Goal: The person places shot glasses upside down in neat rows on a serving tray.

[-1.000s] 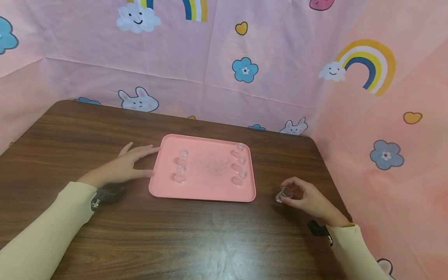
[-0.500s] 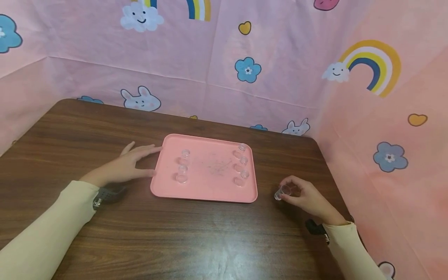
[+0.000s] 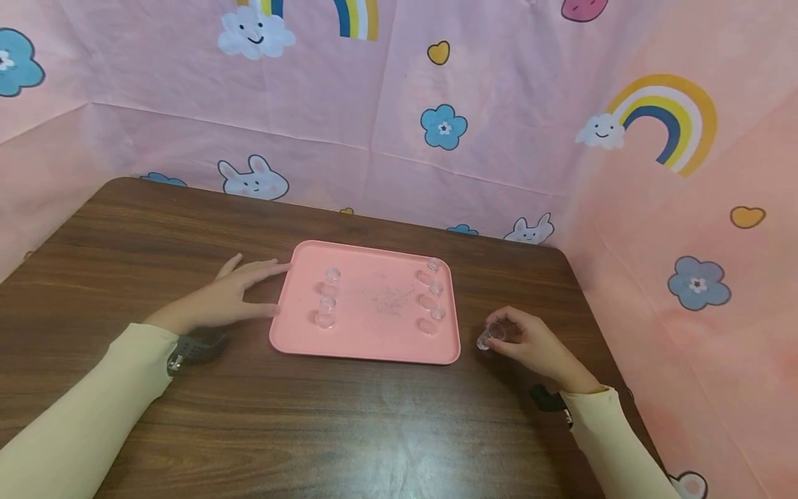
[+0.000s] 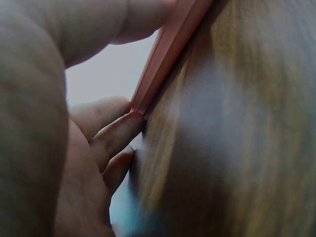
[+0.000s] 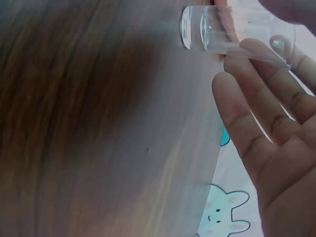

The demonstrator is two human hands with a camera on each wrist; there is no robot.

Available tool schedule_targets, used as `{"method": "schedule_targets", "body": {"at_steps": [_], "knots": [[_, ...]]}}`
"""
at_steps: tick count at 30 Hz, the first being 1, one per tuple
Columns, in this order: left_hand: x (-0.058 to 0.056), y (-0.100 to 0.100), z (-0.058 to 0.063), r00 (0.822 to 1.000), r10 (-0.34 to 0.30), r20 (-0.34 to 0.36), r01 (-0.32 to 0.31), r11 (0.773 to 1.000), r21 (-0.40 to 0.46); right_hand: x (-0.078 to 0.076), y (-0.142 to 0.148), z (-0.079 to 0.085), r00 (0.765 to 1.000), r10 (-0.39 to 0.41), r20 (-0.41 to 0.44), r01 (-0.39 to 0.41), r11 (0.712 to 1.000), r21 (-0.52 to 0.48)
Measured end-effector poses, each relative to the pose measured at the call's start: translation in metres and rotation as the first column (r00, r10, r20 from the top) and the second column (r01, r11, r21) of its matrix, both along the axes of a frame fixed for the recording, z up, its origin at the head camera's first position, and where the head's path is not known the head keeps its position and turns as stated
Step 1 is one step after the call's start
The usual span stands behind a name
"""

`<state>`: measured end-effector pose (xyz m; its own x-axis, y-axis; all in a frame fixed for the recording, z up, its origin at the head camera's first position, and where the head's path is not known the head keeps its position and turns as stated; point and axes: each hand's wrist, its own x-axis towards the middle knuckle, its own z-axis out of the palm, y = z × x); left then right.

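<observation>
My right hand [image 3: 530, 343] pinches a small clear shot glass [image 3: 484, 342] between thumb and fingers, to the right of the pink tray [image 3: 374, 339]. In the right wrist view the same glass [image 5: 222, 30] has a thick base and its base end points toward the tabletop; whether it touches the wood I cannot tell. My left hand [image 3: 218, 298] is spread, with fingertips and thumb touching the tray's left rim. On the tray stand two clear glasses [image 3: 325, 319] at the left and three clear glasses [image 3: 427, 326] along the right side.
The tray lies on a dark brown wooden table [image 3: 349, 423], which has a rounded far right corner. Behind and to the right hangs a pink cloth [image 3: 511, 104] printed with rainbows, flowers and rabbits. Faint grey marks [image 3: 386, 298] show mid-tray.
My right hand has moved left with the glass, closer to the tray's right edge. The left hand stays at the rim. The view has shifted slightly.
</observation>
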<state>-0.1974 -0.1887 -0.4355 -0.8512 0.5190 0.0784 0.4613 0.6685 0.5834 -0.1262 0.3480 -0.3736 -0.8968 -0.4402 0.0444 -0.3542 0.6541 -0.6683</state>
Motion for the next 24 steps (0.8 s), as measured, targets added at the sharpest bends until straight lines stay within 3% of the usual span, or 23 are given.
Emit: {"method": "schedule_targets", "body": {"at_steps": [7, 11, 16, 24], "knots": [[0.002, 0.000, 0.002, 0.999, 0.015, 0.051, -0.015, 1.000, 0.007, -0.004, 0.004, -0.009, 0.997, 0.012, 0.073, -0.011, 1.000, -0.017], [0.001, 0.000, 0.003, 1.000, 0.005, 0.018, -0.005, 1.000, 0.002, -0.002, 0.005, -0.011, 0.995, 0.000, 0.103, -0.001, 1.000, 0.003], [0.000, 0.001, 0.002, 1.000, 0.002, -0.011, -0.002, 1.000, -0.007, -0.003, 0.005, -0.013, 0.996, -0.030, 0.088, 0.027, 0.999, 0.033], [0.000, 0.000, 0.001, 1.000, 0.003, 0.008, -0.003, 1.000, -0.002, -0.010, 0.003, -0.016, 0.996, -0.050, 0.076, 0.046, 0.998, 0.051]]}}
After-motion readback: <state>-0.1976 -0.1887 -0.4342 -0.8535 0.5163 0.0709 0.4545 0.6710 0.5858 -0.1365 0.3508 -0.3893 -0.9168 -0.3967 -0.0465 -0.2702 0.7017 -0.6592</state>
